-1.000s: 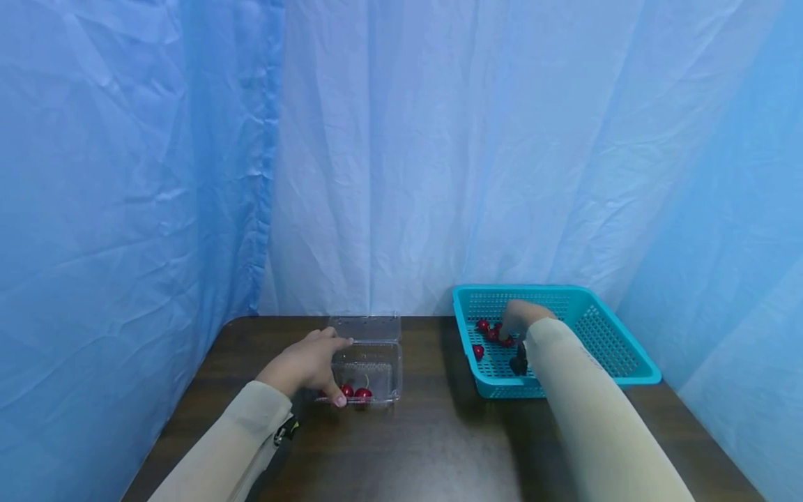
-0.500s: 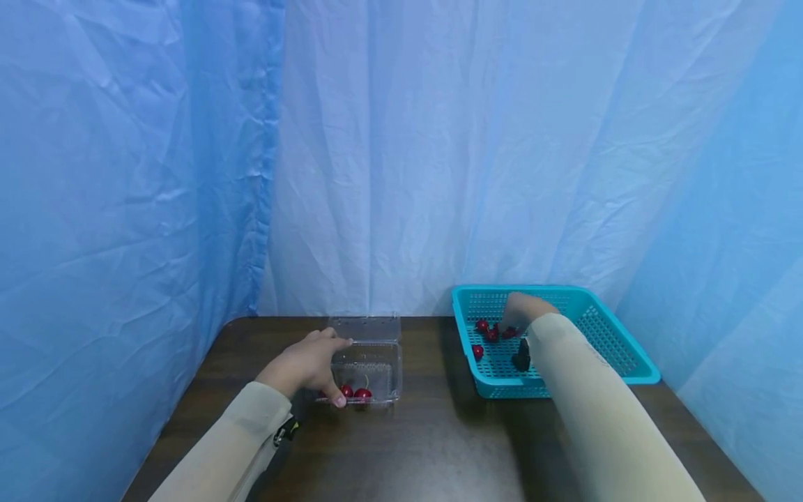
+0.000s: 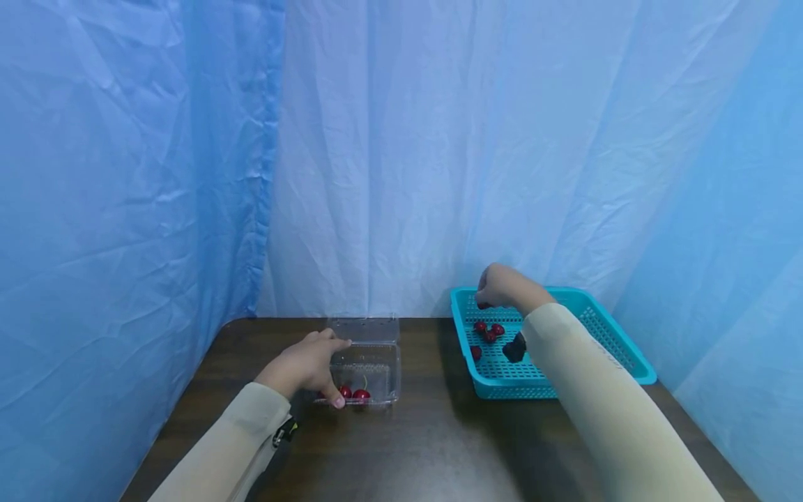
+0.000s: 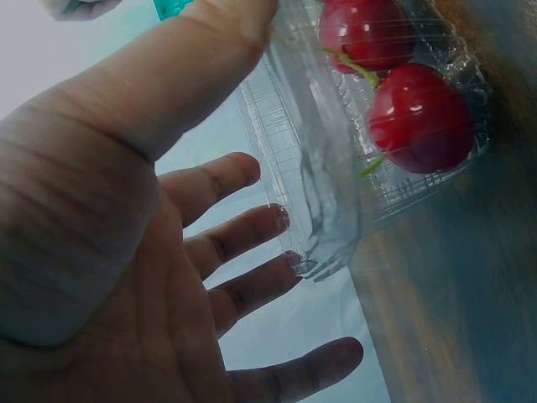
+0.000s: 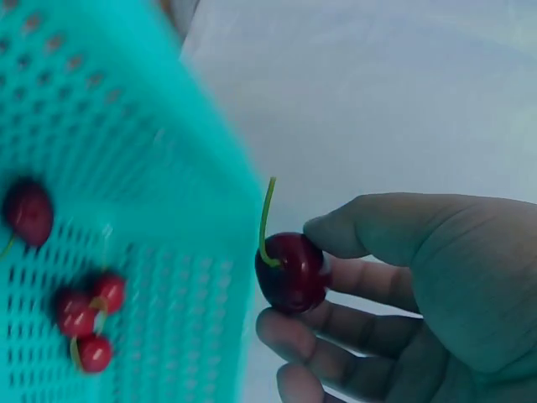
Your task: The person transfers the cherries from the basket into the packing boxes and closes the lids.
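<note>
A clear plastic clamshell box (image 3: 392, 376) stands at centre left with its lid folded back. My left hand (image 3: 307, 366) holds its left side, thumb at the front edge and index finger toward the back. Red cherries (image 4: 419, 117) with green stems lie inside, by the front wall. My right hand (image 3: 511, 287) is raised over the back left rim of a turquoise basket (image 3: 514, 384). Between its thumb and fingers it pinches a dark red cherry (image 5: 294, 281), stem pointing up in the right wrist view. Several more cherries (image 3: 491, 336) lie in the basket's left part.
Both containers stand on a dark wooden table (image 3: 414, 446), the basket to the right of the box. Pale blue curtains (image 3: 408, 174) hang behind the table and along both sides. A black wrist device (image 3: 516, 347) hangs below the right sleeve, over the basket.
My right hand has risen from among the cherries in the basket, up and slightly left, with one cherry pinched in it. My left hand and the box have stayed in place.
</note>
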{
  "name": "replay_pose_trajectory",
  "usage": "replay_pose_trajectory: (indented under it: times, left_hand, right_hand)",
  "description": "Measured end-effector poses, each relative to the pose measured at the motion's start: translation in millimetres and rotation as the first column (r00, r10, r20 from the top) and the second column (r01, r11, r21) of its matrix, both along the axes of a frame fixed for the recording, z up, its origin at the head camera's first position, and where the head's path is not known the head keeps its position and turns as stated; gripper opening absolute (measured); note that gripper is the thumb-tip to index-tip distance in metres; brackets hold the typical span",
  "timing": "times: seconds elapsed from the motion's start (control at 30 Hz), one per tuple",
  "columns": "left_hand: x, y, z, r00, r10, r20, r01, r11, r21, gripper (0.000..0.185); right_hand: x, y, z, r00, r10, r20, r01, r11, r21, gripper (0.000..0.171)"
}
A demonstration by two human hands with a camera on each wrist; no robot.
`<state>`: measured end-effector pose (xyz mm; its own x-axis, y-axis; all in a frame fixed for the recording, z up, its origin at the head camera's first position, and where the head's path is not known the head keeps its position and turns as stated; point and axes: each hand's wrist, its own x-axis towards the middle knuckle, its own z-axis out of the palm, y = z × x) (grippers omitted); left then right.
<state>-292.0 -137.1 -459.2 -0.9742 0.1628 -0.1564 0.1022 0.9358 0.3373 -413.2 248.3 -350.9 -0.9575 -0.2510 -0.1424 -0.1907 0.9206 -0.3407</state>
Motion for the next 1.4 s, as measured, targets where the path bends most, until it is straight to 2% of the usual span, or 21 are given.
replay_pose_trajectory:
  times: [0.07,0.2,0.3,0.5,0.63,0.8,0.93,1.17,1.4]
  left_hand:
    - [-0.7,-0.3,-0.2,1.000,-0.002,-0.001,0.002,1.000,-0.002,0.119]
    - [-0.6,-0.8,-0.3,1.000,0.000,0.001,0.000,1.000,-0.007,0.120]
    - [0.2,-0.9,0.2,1.000,0.000,0.001,0.000,1.000,-0.007,0.120]
    - [0.8,-0.2,0.9,1.000,-0.006,-0.004,0.006,1.000,-0.010,0.119]
    - [0.2,0.3,1.0,1.000,-0.005,0.001,0.005,1.000,-0.007,0.119]
    - [-1.8,-0.8,-0.2,1.000,0.003,0.010,-0.003,1.000,-0.001,0.119]
    - [-3.1,-1.7,-0.9,1.000,0.001,0.018,0.000,1.000,-0.014,0.118]
    - [-2.9,-2.0,-0.6,1.000,-0.004,0.024,0.004,1.000,-0.027,0.117]
    - [-1.6,-1.0,2.8,1.000,-0.019,0.021,0.019,1.000,-0.017,0.117]
  right_hand:
    - [5.7,-13.6,5.5,0.999,0.024,-0.038,-0.024,1.000,0.009,0.015]
    - [17.2,-42.5,9.7,0.992,0.081,-0.093,-0.079,0.997,0.025,0.030]
    - [28.1,-64.1,9.9,0.988,0.115,-0.103,-0.114,0.993,0.022,0.037]
    - [47.6,-98.6,2.2,0.969,0.214,-0.124,-0.213,0.977,0.025,0.030]
    - [55.7,-114.0,-5.1,0.944,0.308,-0.123,-0.309,0.951,0.011,0.019]
    - [63.4,-133.9,-17.5,0.914,0.393,-0.099,-0.394,0.919,0.007,0.005]
    - [71.6,-150.1,-32.0,0.904,0.424,-0.060,-0.424,0.906,0.013,0.009]
    - [84.2,-169.1,-61.0,0.899,0.438,0.016,-0.438,0.899,0.013,0.010]
    - [90.6,-177.8,-82.9,0.872,0.488,0.041,-0.489,0.870,0.058,0.007]
